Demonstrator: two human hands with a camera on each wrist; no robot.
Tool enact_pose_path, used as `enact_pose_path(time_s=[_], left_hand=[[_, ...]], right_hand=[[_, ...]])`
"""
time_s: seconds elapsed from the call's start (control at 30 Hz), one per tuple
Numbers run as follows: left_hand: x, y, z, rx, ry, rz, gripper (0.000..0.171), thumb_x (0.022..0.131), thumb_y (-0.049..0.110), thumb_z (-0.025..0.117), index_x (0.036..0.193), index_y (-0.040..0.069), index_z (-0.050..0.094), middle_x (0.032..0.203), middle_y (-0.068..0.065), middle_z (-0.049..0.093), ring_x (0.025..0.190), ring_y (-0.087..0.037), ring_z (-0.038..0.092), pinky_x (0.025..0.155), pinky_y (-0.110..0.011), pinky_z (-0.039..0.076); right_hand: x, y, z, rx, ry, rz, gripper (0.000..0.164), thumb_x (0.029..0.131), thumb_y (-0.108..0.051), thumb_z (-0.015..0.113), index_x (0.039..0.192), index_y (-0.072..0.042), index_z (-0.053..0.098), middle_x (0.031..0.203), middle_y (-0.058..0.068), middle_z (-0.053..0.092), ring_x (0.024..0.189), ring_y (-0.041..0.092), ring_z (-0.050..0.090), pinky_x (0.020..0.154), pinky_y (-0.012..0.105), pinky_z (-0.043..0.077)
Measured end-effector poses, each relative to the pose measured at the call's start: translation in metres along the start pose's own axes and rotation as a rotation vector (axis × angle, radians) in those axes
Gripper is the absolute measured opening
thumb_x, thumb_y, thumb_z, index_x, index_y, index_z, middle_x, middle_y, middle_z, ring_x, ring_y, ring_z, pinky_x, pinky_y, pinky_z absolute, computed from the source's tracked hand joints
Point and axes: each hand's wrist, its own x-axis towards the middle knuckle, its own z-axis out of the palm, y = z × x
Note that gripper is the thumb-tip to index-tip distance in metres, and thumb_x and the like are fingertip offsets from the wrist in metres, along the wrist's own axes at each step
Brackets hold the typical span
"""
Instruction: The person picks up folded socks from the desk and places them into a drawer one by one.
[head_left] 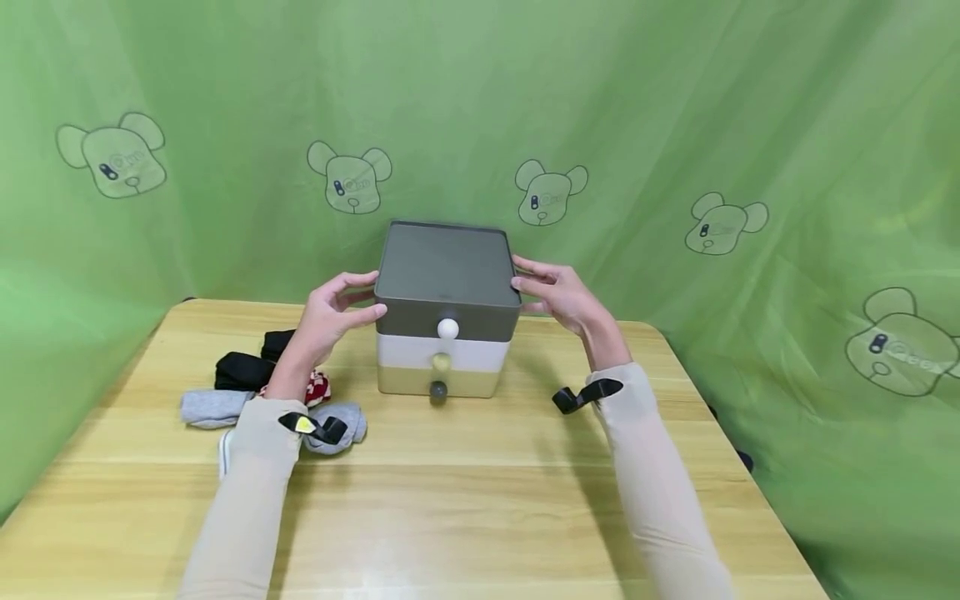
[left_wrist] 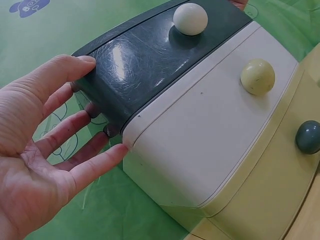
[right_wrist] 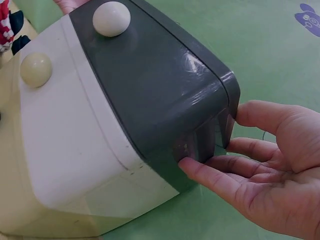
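Note:
A small three-tier drawer box (head_left: pixel 450 262) stands on the table, its drawers all closed. The top drawer (left_wrist: pixel 145 55) is dark grey with a white round knob (right_wrist: pixel 111 19). Below it come a white drawer (right_wrist: pixel 75 135) with a pale yellow knob (left_wrist: pixel 257 76) and a cream drawer (head_left: pixel 405 381) with a dark grey knob (head_left: pixel 438 390). My left hand (head_left: pixel 326 312) touches the box's left side near the top, thumb at the front corner, fingers spread. On the opposite side my right hand (head_left: pixel 558 293) rests its extended fingertips against the dark grey tier.
Left of the box lie rolled socks: black ones (head_left: pixel 242 372), a grey one (head_left: pixel 213 408), another grey one (head_left: pixel 341 425) and a red-and-white one (head_left: pixel 318 387), partly behind my left arm. A green curtain (head_left: pixel 450 92) with bear-head drawings hangs behind the wooden table (head_left: pixel 450 517).

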Motion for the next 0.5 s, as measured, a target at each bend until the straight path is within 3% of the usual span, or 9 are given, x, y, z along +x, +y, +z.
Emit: enact_pose_path(time_s=[0.5], left_hand=[[-0.0025,-0.0015,0.0040,0.004,0.022,0.015,0.055,0.089,-0.002,0.073,0.141,0.001,0.055,0.152,-0.012,0.050,0.132,-0.024,0.055,0.095,-0.022,0.057]], right_hand=[[-0.0011,-0.0021,0.0002,-0.034,-0.013,-0.006,0.062,0.101,-0.008,0.061,0.157,-0.008,0.035,0.166,0.016,0.029,0.147,0.035,0.041,0.107,0.041,0.053]])
